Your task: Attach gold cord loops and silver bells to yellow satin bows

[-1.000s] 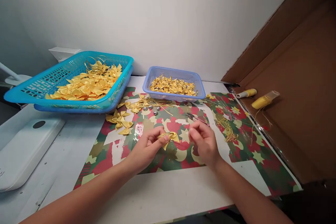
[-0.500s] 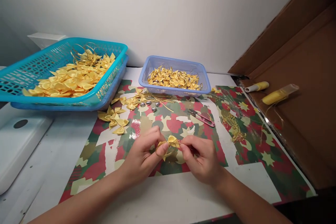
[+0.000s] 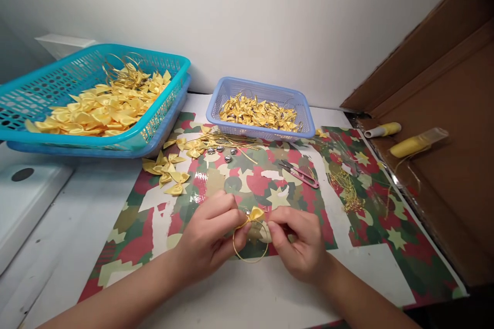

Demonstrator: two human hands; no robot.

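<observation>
A yellow satin bow (image 3: 257, 214) with a gold cord loop (image 3: 250, 261) hanging below it is pinched in my left hand (image 3: 216, 231). A small silver bell (image 3: 248, 212) shows beside the bow, near my left fingertips. My right hand (image 3: 299, 239) is closed in a pinch just right of the bow; what its fingertips hold is too small to make out. Beyond my hands lie several loose silver bells (image 3: 228, 158), loose yellow bows (image 3: 177, 183) and gold cords (image 3: 239, 141). Pink-handled snips (image 3: 301, 174) rest to the right of them.
A turquoise basket (image 3: 154, 122) of yellow bows stands at the left, stacked on a blue one. A smaller lilac basket (image 3: 262, 131) holds bows with cords. Thread scraps (image 3: 347, 190), two yellow thread spools (image 3: 411, 144) and cardboard (image 3: 436, 97) are at the right.
The bow has been turned in my left fingers, so the cord loop now hangs lower and shows fully. My left hand has rolled over it. The view has shifted slightly.
</observation>
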